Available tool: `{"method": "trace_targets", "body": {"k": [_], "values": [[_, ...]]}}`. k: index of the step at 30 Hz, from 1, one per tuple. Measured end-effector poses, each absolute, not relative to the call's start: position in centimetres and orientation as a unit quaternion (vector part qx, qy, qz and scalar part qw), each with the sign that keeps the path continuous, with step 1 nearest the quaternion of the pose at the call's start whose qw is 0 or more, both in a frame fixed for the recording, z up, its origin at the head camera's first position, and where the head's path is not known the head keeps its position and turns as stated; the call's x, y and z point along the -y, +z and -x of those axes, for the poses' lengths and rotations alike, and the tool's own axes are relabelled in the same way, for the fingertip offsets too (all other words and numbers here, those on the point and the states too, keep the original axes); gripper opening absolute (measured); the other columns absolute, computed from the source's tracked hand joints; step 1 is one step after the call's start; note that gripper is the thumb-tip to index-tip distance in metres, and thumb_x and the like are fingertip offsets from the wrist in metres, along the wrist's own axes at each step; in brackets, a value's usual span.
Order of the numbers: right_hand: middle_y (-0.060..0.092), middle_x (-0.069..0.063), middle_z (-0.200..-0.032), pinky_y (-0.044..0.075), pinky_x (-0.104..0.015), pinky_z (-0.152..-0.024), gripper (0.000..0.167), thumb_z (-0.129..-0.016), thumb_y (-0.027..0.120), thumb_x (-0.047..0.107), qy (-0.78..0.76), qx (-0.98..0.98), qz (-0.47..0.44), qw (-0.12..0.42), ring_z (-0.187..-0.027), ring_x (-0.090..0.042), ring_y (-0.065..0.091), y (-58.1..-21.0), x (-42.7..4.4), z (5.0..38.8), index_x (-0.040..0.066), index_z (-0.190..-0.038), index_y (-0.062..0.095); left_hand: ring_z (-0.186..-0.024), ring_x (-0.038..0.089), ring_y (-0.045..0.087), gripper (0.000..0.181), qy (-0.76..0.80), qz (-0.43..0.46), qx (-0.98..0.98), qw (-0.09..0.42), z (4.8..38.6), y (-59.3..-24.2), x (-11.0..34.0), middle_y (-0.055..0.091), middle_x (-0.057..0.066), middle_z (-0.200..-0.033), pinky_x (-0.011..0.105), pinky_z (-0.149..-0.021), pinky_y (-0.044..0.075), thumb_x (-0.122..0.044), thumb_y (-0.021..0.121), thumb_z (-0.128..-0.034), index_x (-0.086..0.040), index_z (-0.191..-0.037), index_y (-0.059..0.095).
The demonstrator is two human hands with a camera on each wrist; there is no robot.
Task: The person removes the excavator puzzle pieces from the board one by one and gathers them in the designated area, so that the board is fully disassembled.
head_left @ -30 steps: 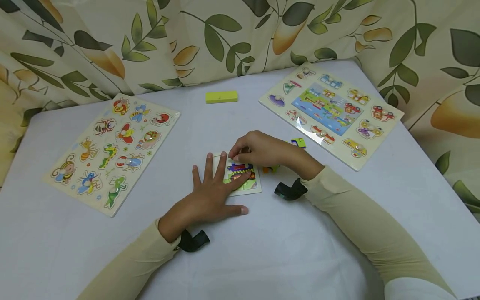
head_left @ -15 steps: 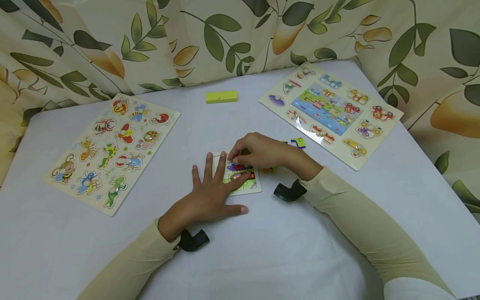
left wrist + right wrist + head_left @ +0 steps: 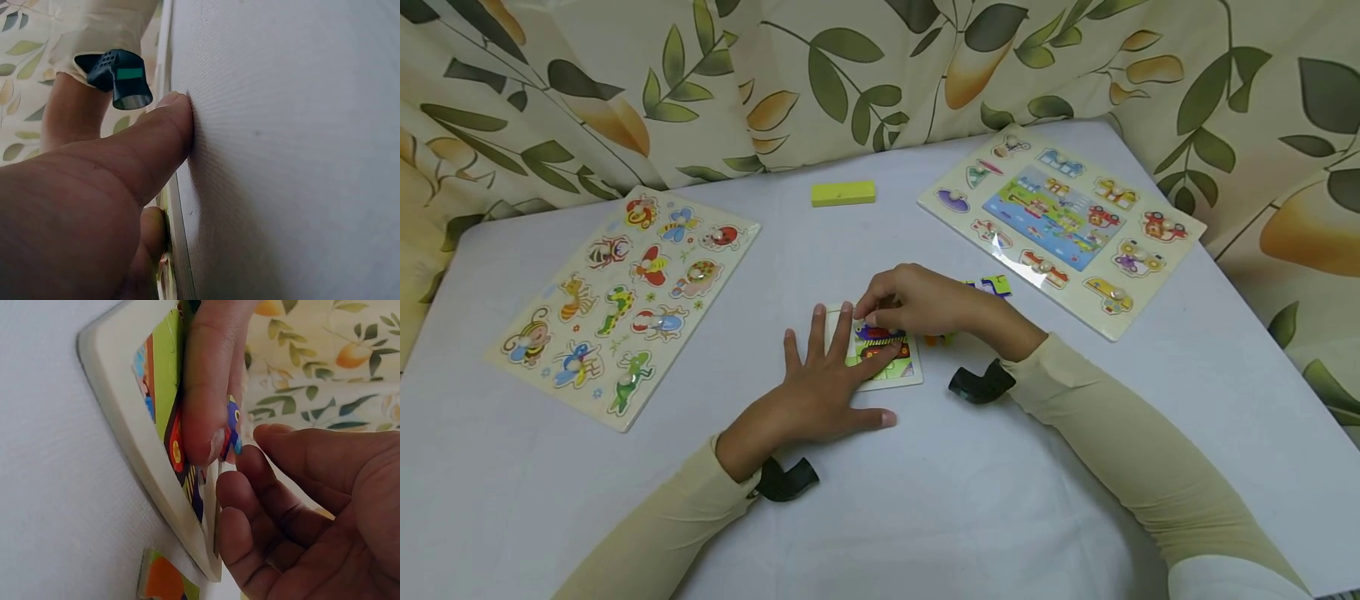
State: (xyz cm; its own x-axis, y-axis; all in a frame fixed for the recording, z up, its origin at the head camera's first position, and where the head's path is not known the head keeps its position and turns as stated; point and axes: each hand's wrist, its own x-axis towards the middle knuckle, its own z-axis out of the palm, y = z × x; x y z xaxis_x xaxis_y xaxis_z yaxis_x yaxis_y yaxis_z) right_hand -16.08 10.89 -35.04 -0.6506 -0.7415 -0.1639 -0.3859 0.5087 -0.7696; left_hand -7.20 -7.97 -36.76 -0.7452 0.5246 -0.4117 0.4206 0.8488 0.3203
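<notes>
A small framed jigsaw puzzle [image 3: 891, 385] with a colourful vehicle picture lies at the middle of the table. My left hand [image 3: 816, 400] rests spread on it, its straight fingers across the frame and the pieces and its thumb on the cloth. Over the frame's far part, my right hand [image 3: 921, 302] has its fingers curled and its thumb near the index finger. In the right wrist view a purple, red and yellow puzzle piece [image 3: 232, 428] stands tilted at the right fingertips, beside a left fingertip. The exact grip is partly hidden.
Loose puzzle pieces [image 3: 997, 286] lie beyond the right forearm, and another piece [image 3: 164, 581] lies beside the frame. An insect peg board [image 3: 647, 333] is at left, a vehicle peg board [image 3: 940, 218] at back right. A yellow block [image 3: 842, 194] sits at the back.
The right hand shifts very slightly over the far part of the frame, showing a little more of the loose pieces beyond the forearm. The left hand stays where it was.
</notes>
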Motion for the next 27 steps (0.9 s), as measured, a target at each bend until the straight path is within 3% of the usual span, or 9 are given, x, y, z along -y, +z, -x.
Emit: {"method": "trace_targets", "body": {"k": [7,17,27], "values": [[0.067,-0.003,-0.107,0.047,-0.033,-0.089,0.017,-0.094,0.063,0.005,-0.379,-0.83,0.333,0.238,-0.099,-0.016,0.059,-35.27,-10.62,15.98,0.005,-0.108,0.073,-0.132,0.042,-0.038,0.082,0.106,-0.254,-0.926,0.258,7.34,-37.13,7.98,-0.031,0.011,-0.154,0.073,-0.097,-0.015,-0.069,0.056,-0.0853,-0.046,-0.153,0.016],[0.067,-0.002,-0.096,0.049,-0.03,-0.086,0.018,-0.094,0.063,0.003,-0.418,-0.813,0.315,0.254,-0.09,-0.017,0.062,-35.35,-10.26,15.92,0.004,-0.111,0.07,-0.131,0.042,-0.039,0.082,0.1,-0.252,-0.926,0.261,7.42,-37.18,7.99,-0.032,0.01,-0.154,0.073,-0.097,-0.015,-0.069,0.055,-0.0851,-0.047,-0.153,0.015],[0.071,0.0,-0.09,0.049,-0.031,-0.082,0.012,-0.093,0.064,0.003,-0.384,-0.819,0.341,0.255,-0.083,-0.015,0.06,-35.41,-10.44,15.86,0.003,-0.099,0.074,-0.133,0.041,-0.038,0.082,0.098,-0.253,-0.927,0.259,7.35,-36.97,7.97,-0.031,0.012,-0.155,0.073,-0.098,-0.014,-0.069,0.055,-0.086,-0.047,-0.153,0.014]]}}
